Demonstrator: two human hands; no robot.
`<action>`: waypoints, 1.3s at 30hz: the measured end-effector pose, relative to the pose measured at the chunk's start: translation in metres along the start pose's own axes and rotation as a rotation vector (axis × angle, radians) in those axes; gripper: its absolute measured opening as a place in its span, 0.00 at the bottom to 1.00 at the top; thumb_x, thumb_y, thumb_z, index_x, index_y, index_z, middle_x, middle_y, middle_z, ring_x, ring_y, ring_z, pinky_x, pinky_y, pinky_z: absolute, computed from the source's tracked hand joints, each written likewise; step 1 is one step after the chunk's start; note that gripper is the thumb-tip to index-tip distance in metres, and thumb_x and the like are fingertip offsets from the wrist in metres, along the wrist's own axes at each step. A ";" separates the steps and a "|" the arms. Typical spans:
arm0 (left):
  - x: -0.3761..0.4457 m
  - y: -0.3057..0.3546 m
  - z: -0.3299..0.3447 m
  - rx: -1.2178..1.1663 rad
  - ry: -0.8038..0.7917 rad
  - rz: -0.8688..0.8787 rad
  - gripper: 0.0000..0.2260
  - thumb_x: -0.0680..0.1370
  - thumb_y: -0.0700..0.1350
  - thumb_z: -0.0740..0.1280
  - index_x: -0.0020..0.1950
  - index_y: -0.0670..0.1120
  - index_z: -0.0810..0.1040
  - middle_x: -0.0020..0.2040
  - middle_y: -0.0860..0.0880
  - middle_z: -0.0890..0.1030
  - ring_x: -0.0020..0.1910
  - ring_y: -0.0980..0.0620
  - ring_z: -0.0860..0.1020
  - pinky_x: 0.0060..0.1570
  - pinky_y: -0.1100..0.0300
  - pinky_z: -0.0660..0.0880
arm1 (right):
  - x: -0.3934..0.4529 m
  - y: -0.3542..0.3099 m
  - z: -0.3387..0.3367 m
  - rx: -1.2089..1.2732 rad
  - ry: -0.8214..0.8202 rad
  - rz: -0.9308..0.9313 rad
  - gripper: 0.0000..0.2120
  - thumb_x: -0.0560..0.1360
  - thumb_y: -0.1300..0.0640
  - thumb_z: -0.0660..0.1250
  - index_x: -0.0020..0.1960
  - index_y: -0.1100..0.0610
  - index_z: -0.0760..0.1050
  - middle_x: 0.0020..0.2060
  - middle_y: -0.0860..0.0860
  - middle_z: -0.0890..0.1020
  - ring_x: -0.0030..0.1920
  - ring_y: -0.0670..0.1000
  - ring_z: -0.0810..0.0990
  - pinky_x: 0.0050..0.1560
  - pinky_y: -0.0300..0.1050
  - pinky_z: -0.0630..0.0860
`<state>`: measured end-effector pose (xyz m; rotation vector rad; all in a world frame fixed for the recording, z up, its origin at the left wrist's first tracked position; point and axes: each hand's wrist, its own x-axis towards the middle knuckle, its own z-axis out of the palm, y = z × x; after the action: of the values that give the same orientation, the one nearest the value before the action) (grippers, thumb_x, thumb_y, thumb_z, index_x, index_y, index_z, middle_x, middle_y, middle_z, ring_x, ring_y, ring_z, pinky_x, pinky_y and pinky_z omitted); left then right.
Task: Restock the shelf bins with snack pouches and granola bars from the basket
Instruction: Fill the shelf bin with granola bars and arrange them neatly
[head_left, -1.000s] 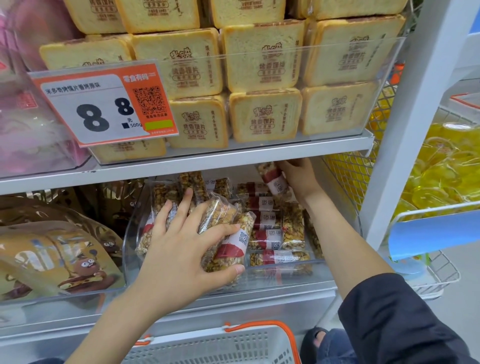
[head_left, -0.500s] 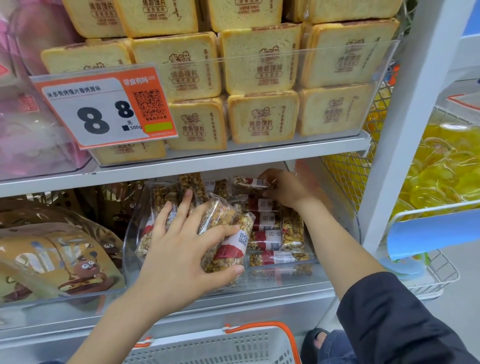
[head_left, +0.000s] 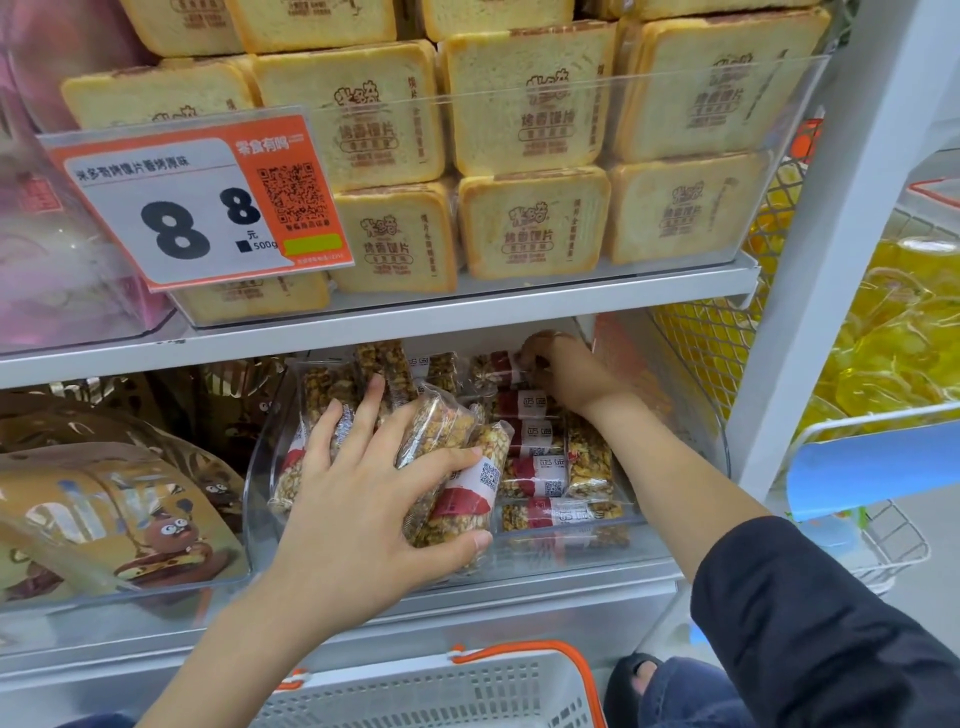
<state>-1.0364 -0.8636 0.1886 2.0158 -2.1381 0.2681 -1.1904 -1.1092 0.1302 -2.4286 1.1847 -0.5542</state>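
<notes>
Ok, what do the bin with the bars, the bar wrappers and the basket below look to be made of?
Bin: clear, glossy rigid plastic, as the bars show through its wall. Bar wrappers: thin clear film with a printed red-and-white band; it glints and crinkles. Basket: white moulded plastic lattice, matte, with an orange handle that is probably plastic too.
</notes>
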 end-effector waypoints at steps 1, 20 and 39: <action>0.000 0.000 0.000 0.000 0.002 0.000 0.24 0.69 0.72 0.56 0.61 0.66 0.72 0.67 0.44 0.73 0.74 0.40 0.59 0.69 0.43 0.52 | -0.002 0.000 -0.001 0.052 -0.006 0.024 0.11 0.76 0.68 0.64 0.56 0.61 0.79 0.60 0.55 0.78 0.60 0.55 0.76 0.61 0.41 0.70; 0.000 0.000 -0.001 -0.079 0.023 0.004 0.26 0.68 0.74 0.53 0.61 0.67 0.72 0.70 0.47 0.70 0.76 0.42 0.54 0.71 0.44 0.43 | -0.096 -0.050 -0.040 0.295 -0.234 0.708 0.34 0.71 0.52 0.72 0.71 0.56 0.60 0.48 0.53 0.75 0.38 0.51 0.78 0.34 0.45 0.81; 0.000 0.003 0.000 -0.077 0.048 -0.012 0.24 0.68 0.74 0.54 0.58 0.67 0.74 0.67 0.46 0.74 0.73 0.40 0.60 0.69 0.43 0.47 | -0.095 -0.047 -0.059 0.714 -0.081 0.837 0.20 0.74 0.55 0.71 0.61 0.63 0.69 0.43 0.59 0.84 0.36 0.53 0.86 0.30 0.40 0.80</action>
<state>-1.0391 -0.8639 0.1887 1.9588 -2.0743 0.2265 -1.2434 -1.0152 0.1864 -1.2102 1.4880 -0.4785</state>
